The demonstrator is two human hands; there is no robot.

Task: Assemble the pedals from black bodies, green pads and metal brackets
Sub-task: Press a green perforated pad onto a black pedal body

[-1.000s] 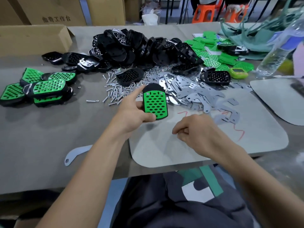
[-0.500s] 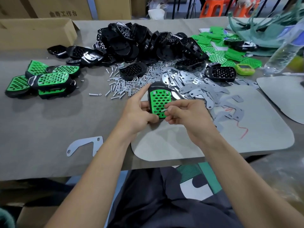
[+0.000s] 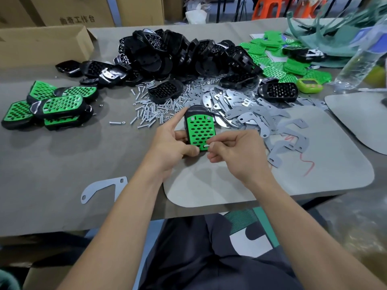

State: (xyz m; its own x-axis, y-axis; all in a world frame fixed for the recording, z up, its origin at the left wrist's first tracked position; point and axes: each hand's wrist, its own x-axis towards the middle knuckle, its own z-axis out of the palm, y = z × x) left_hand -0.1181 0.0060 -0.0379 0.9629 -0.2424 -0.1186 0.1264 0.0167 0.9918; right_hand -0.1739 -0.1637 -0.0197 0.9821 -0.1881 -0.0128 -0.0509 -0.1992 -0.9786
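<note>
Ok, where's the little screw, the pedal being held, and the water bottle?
screw (image 3: 207, 145): head view, on its bare metal shaft.
pedal (image 3: 200, 130): head view, on the middle of its green pad.
water bottle (image 3: 359, 59): head view, on the middle of its clear side.

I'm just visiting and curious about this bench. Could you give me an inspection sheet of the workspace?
Surface: grey table with a paler mat.
Job's things: one pedal in hand; piles of black bodies, green pads, metal brackets, screws; finished pedals stacked aside.
Clutter: water bottle, cardboard box.
Grips: left hand holds the pedal; right hand pinches a screw at its near corner.
Cables: nothing seen.
Surroundings: orange stools behind.
</note>
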